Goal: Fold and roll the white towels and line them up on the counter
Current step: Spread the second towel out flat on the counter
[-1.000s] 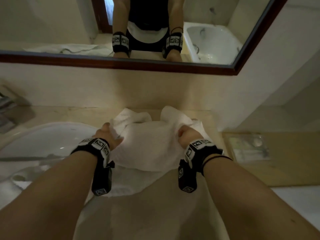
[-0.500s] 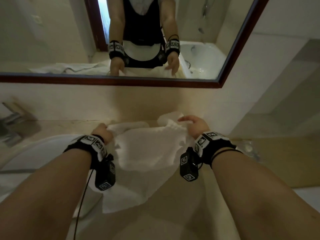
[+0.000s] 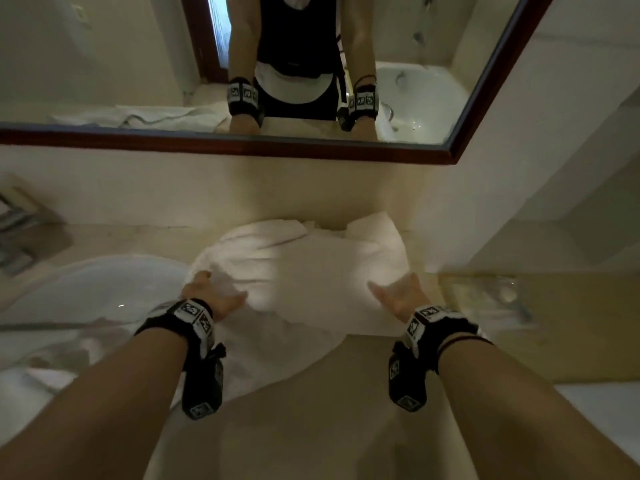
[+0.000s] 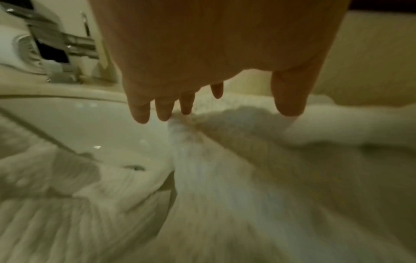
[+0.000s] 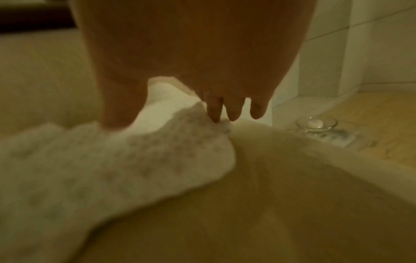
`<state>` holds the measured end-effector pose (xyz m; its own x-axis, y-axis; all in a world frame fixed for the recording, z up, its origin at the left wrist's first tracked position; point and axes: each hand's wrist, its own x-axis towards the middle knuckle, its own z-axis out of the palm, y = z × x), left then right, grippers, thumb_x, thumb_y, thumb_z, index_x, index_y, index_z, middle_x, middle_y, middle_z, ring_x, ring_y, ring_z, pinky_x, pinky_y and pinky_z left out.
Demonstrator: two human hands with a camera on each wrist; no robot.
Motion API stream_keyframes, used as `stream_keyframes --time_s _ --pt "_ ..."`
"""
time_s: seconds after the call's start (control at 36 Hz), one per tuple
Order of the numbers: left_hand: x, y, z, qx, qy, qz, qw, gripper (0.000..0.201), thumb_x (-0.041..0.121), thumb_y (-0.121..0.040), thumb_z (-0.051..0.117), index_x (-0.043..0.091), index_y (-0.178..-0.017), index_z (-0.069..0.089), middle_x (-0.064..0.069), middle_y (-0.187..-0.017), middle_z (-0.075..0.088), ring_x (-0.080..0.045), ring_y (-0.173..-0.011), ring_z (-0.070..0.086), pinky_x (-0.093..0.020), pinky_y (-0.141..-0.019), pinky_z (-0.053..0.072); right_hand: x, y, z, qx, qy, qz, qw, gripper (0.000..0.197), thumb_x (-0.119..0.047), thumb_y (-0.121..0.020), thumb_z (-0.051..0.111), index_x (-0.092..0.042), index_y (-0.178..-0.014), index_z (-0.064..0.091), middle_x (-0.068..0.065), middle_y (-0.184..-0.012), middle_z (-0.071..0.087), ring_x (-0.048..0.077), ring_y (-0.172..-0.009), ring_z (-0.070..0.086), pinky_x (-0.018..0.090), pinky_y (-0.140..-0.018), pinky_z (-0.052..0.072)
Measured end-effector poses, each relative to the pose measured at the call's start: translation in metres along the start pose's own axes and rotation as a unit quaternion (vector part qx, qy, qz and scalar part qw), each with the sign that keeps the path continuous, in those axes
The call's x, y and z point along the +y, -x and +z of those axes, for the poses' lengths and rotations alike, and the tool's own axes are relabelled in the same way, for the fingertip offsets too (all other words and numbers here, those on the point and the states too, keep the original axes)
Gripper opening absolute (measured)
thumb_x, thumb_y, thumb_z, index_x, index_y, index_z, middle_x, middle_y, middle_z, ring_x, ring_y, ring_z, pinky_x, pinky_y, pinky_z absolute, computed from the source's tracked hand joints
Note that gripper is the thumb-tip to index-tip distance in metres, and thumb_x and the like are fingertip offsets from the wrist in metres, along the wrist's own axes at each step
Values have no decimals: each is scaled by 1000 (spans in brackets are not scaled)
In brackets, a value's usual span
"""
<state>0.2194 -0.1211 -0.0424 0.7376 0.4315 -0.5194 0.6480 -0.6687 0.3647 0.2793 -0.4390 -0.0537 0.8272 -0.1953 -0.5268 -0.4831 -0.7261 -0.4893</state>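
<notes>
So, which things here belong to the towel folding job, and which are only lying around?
Part of the job:
- white towel, spread on the counter
- left hand and right hand, open at its two sides
- more white cloth over the sink's near edge

Just lying about:
- sink
- glass dish
- mirror

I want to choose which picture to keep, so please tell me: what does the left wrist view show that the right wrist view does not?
Only the left wrist view shows the white sink basin, the metal faucet behind it, and the left hand with straight fingers over the towel's left edge.

Only the right wrist view shows the small glass dish on the yellowish ledge by the tiled wall, and the right hand, its fingertips at the towel's right edge.

Both show the white towel lying on the counter, blurred.
</notes>
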Motion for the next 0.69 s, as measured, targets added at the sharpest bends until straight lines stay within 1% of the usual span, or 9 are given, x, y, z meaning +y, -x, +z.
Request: stream_keyframes --time_s 0.06,0.11,0.19,0.25,0.36,0.47,0.56,0.61,0.69 --pt "-2 13 13 -21 -78 24 996 74 68 -81 38 26 -142 35 -2 -150 34 -25 -136 33 -38 -114 27 17 -1 7 -45 120 -28 991 108 -46 -68 79 -5 -146 17 11 -148 30 31 -135 33 40 -111 32" --pt "-5 21 26 9 -161 28 986 78 74 -69 37 32 -135 41 1 -144 40 -23 -133 36 -37 -111 27 30 0 11 -75 229 -57 969 97 -31 -83 70 -5 -149 5 12 -155 13 29 -144 15 37 -116 19" --pt "-22 30 44 -25 -101 -64 993 122 66 -60 73 24 -149 1 -9 -154 10 -31 -142 15 -38 -115 21 43 -1 9 -32 323 -87 942 68 -20 -96 43 -8 -150 1 12 -158 -6 31 -145 -1 39 -118 10" --pt "-33 34 55 -54 -16 -81 995 135 48 -57 85 26 -149 -10 -13 -153 12 -34 -140 20 -40 -111 31 48 -2 8 15 344 -118 931 61 -14 -96 35 -7 -149 7 12 -158 -4 31 -145 -1 38 -118 10" --pt "-34 37 60 -93 20 -61 994 135 34 -57 89 37 -147 -12 -12 -155 12 -34 -138 25 -42 -106 38 47 -6 7 -1 365 -158 917 65 -24 -96 38 -20 -151 4 5 -159 1 27 -146 -7 40 -118 2" --pt "-31 37 60 -121 -61 -15 991 157 63 -22 82 48 -141 -19 -12 -156 7 -35 -141 16 -46 -110 32 42 -13 10 24 336 -161 928 67 -38 -92 44 -22 -150 16 9 -156 12 27 -146 2 41 -118 3" --pt "-27 48 66 -131 -153 24 979 139 50 -47 85 44 -144 -14 -21 -151 7 -37 -140 17 -43 -112 31 41 -14 12 20 271 -191 943 68 -31 -90 51 -13 -148 21 15 -152 18 29 -141 19 36 -116 21" --pt "-26 54 73 -102 -208 41 972 114 43 -61 82 42 -145 4 -18 -144 17 -35 -135 27 -38 -108 35 41 -13 11 -8 257 -193 947 74 -31 -92 51 -13 -151 11 9 -156 10 28 -140 23 33 -114 23" --pt "-25 56 71 -46 -196 58 978 67 39 -76 70 34 -132 35 -15 -132 32 -34 -119 44 -34 -100 41 40 -13 9 -40 301 -183 935 76 -33 -92 48 -23 -152 2 -1 -159 3 29 -136 29 33 -112 27"
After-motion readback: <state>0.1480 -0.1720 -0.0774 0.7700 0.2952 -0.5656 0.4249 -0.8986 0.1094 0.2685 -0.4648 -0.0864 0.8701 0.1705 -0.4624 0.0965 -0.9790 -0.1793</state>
